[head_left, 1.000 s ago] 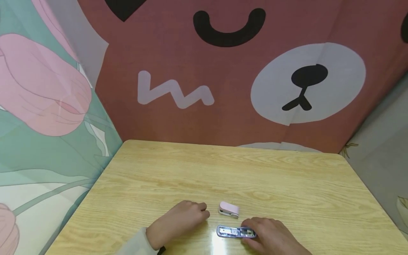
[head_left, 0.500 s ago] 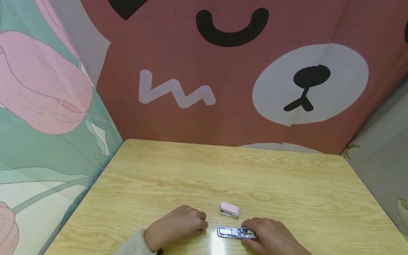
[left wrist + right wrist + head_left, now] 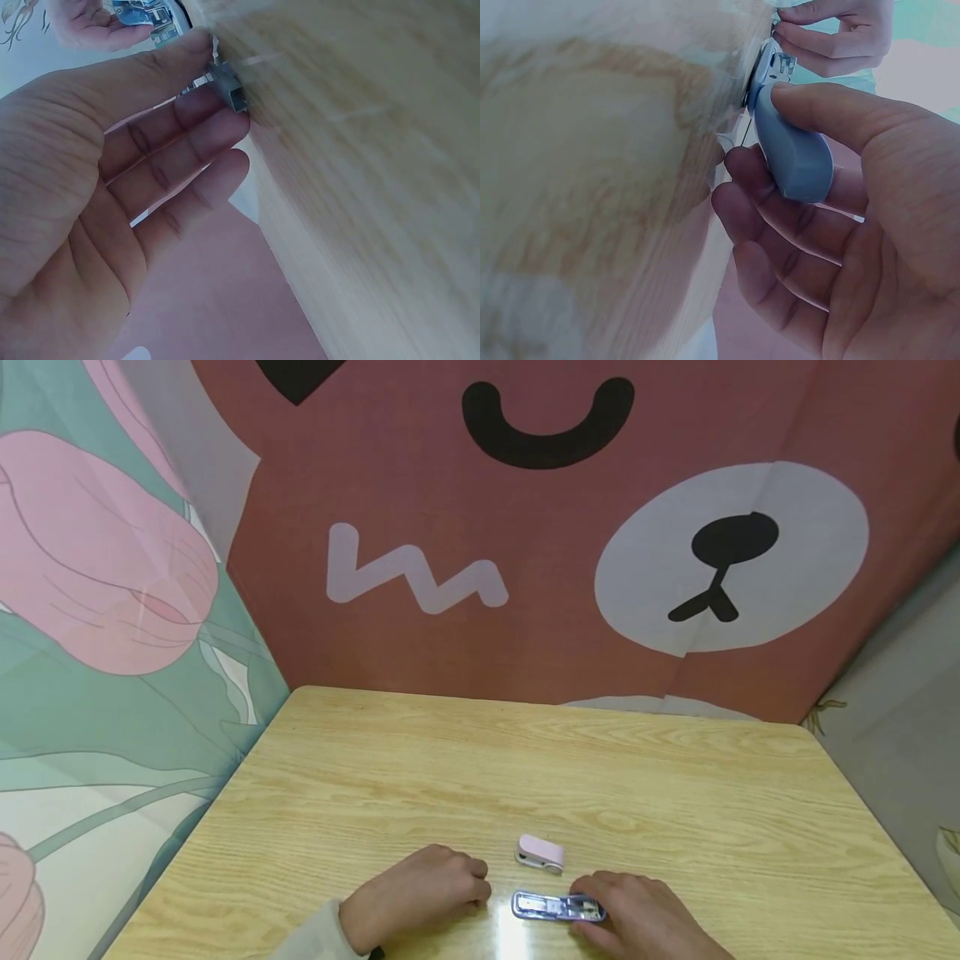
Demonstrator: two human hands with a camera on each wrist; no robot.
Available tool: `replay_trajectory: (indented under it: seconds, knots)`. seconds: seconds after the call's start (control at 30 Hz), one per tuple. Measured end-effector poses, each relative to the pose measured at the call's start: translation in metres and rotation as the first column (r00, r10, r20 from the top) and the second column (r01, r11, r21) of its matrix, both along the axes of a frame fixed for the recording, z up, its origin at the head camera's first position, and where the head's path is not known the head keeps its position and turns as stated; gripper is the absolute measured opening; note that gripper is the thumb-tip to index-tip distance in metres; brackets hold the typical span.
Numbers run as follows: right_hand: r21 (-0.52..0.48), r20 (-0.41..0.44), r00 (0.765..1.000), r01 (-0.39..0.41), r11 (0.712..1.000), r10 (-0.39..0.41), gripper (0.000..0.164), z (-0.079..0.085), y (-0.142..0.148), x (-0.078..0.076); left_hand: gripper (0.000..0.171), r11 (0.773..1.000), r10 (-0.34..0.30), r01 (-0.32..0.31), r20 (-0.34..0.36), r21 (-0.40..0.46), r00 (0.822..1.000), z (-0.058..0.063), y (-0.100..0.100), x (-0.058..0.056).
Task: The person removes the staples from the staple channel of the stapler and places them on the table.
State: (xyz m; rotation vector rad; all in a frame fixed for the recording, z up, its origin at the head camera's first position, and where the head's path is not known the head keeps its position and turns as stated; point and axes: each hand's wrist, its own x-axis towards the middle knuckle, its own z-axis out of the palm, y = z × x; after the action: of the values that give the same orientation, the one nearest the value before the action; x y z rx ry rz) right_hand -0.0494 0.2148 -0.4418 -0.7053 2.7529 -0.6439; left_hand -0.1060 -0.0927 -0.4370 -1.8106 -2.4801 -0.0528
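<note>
A blue stapler (image 3: 551, 906) lies sideways near the table's front, its metal inner parts showing. Its right end is in my right hand (image 3: 637, 910). In the right wrist view, the thumb rests on the stapler's rounded blue body (image 3: 795, 154) and the fingers curl beneath. Left of the stapler, a short gap from its end, is my left hand (image 3: 427, 889). Seen from the left wrist, that hand pinches a short grey strip of staples (image 3: 231, 88) between thumb and fingers, close by the tabletop. Behind the blue stapler sits a small pink stapler-like thing (image 3: 540, 852).
The wooden table (image 3: 480, 760) reaches back to a wall hanging (image 3: 420, 643) with a bear print. On the left hangs a flower-print cloth (image 3: 112, 560), and a grey cloth (image 3: 900, 668) hangs on the right.
My left hand has come slightly down toward the front of the table, mostly in the first half second. My right hand and both the blue and pink things stay in place.
</note>
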Motion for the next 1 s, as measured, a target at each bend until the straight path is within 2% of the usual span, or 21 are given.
replay_trajectory:
  seconds: [0.13,0.37,0.57,0.73,0.8,0.93,1.0]
  knots:
    - [-0.01,0.002,1.0,-0.001,1.0,0.001,0.029,0.0,0.0,0.0,0.013,1.0,0.003,-0.003,0.012,0.005,1.0,0.0,0.0,0.001]
    - [-0.01,-0.009,1.0,-0.009,1.0,0.009,0.031,0.002,0.0,0.002,0.014,1.0,0.004,-0.004,-0.019,0.014,1.0,-0.004,0.0,0.001]
    - [0.013,-0.004,1.0,-0.021,1.0,0.021,0.047,0.007,0.002,0.002,0.011,1.0,0.018,-0.018,0.002,0.002,1.0,-0.003,0.0,0.0]
    - [0.035,-0.048,0.999,-0.003,0.999,0.005,0.059,0.014,0.003,0.004,0.006,0.999,0.021,-0.025,0.067,0.049,0.998,0.0,-0.001,0.001]
    - [0.054,-0.047,0.999,0.023,0.998,-0.02,0.065,0.017,0.004,0.004,0.01,0.997,0.027,-0.034,0.088,0.073,0.996,0.003,-0.001,0.0]
    - [0.075,-0.042,0.995,0.092,0.993,-0.089,0.073,0.025,0.002,0.004,0.031,0.991,0.065,-0.072,0.063,0.112,0.996,0.01,-0.003,-0.002]
    - [0.059,-0.068,0.99,0.127,0.99,-0.123,0.074,0.027,0.001,0.003,0.04,0.985,0.089,-0.102,0.095,0.14,0.992,0.012,-0.003,-0.004]
